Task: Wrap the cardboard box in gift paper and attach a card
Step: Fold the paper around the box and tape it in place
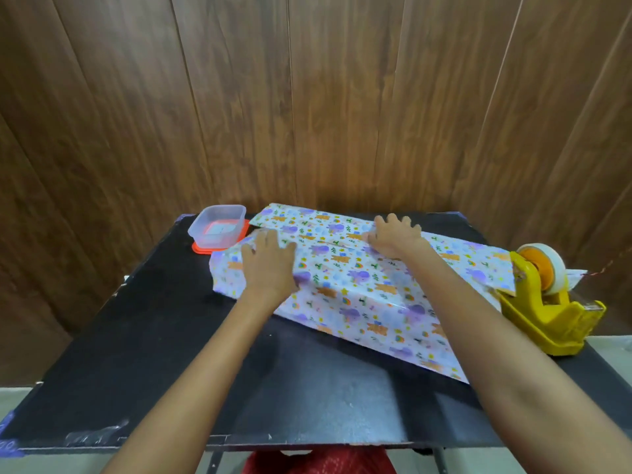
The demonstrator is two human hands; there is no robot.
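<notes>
Pressing down with straight, spread fingers, left hand (268, 265) and right hand (395, 239) pin the gift paper (359, 289) over the hidden box mid-table, tape dispenser (547, 313) crowding its right end, clear tub (219, 225) far left.

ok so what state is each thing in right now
gift paper, folded over, edges meeting on top, ends unfolded
left hand, flat, pressing the paper
right hand, fingers spread, pressing the top seam
tape dispenser, upright, roll loaded, untouched
plastic container, uncovered, standing on its orange lid
</notes>
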